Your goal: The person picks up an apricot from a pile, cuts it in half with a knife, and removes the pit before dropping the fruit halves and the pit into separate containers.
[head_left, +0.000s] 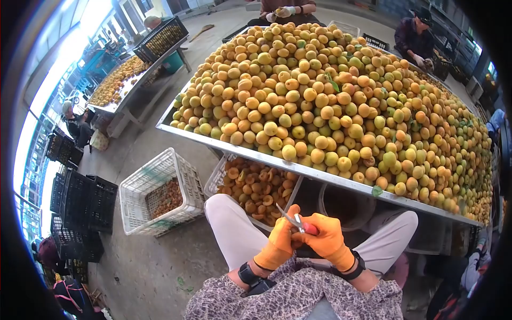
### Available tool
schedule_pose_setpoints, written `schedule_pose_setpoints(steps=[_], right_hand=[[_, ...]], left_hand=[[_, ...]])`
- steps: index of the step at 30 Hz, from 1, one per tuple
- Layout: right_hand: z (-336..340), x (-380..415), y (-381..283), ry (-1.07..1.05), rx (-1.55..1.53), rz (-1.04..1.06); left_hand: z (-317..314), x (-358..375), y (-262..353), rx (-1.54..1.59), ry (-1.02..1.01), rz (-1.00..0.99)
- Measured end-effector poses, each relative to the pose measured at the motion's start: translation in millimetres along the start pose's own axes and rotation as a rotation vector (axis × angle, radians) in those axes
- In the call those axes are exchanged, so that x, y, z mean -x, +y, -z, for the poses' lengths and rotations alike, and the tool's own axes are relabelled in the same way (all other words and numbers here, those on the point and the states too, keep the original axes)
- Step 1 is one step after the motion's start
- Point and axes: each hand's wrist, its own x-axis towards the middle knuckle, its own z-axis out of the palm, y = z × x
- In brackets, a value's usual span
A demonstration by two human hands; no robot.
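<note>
Both my hands are in orange gloves and held close together over my lap. My right hand (326, 237) is closed round a small red-handled cutting tool (310, 229), whose pointed metal blade slants up to the left. Right beside it, my left hand (278, 246) is closed, its fingers at the tool's blade end; I cannot tell what lies inside them. Just beyond my hands, a white crate (215, 177) of halved apricots (255, 186) sits between my knees, partly under the table edge. A big heap of whole apricots (320, 101) covers the metal-rimmed table (256, 153) in front.
On the floor to my left stands a white crate (184, 198) with small brownish pieces at its bottom. Black crates (85, 200) are stacked farther left. A bucket (346, 205) is under the table. Co-workers sit across the heap, including a person in dark clothes (415, 36).
</note>
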Motion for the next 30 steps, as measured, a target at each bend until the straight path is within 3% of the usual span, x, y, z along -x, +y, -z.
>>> schedule_pose_setpoints(steps=[1, 3, 5, 6, 9, 14, 17, 19, 20, 21, 23, 25, 27, 29, 30], right_hand=[[5, -1, 2, -0.056, 0.111, 0.077], [8, 2, 0, -0.118, 0.186, 0.037], [4, 6, 9, -0.13, 0.24, 0.143], [2, 9, 15, -0.155, 0.325, 0.17], [-5, 13, 24, -0.175, 0.339, 0.184], [-11, 16, 33, -0.187, 0.297, 0.14], [-6, 16, 32, -0.162, 0.28, 0.091], [2, 15, 27, -0.143, 0.259, 0.041], [10, 15, 24, -0.025, 0.255, 0.077], [17, 16, 21, 0.095, 0.249, 0.11], [35, 15, 11, 0.275, 0.284, 0.152], [61, 20, 20, 0.378, 0.489, 0.149], [77, 26, 29, 0.508, 0.451, -0.029], [85, 28, 43, 0.691, 0.43, -0.1], [91, 31, 45, 0.736, 0.409, -0.172]], left_hand=[[4, -2, 1, 0.265, -0.094, 0.253], [10, -6, -3, 0.23, -0.103, 0.278], [20, -6, -3, 0.373, -0.172, 0.584], [14, -10, -3, 0.211, -0.049, 0.719], [6, 0, 6, 0.308, 0.018, 0.71], [16, 0, -38, 0.429, 0.065, 0.704], [17, 0, -34, 0.527, -0.034, 0.855], [15, -3, -30, 0.395, -0.02, 0.832], [11, -14, -34, 0.426, 0.117, 0.819], [18, -19, -14, 0.284, 0.082, 0.693], [47, -45, -12, 0.386, 0.058, 0.557], [59, -69, -1, 0.279, 0.251, 0.379], [87, -95, 0, 0.13, 0.245, 0.24], [110, -116, 1, -0.059, 0.367, 0.148], [113, -122, 2, -0.488, 0.496, -0.07]])
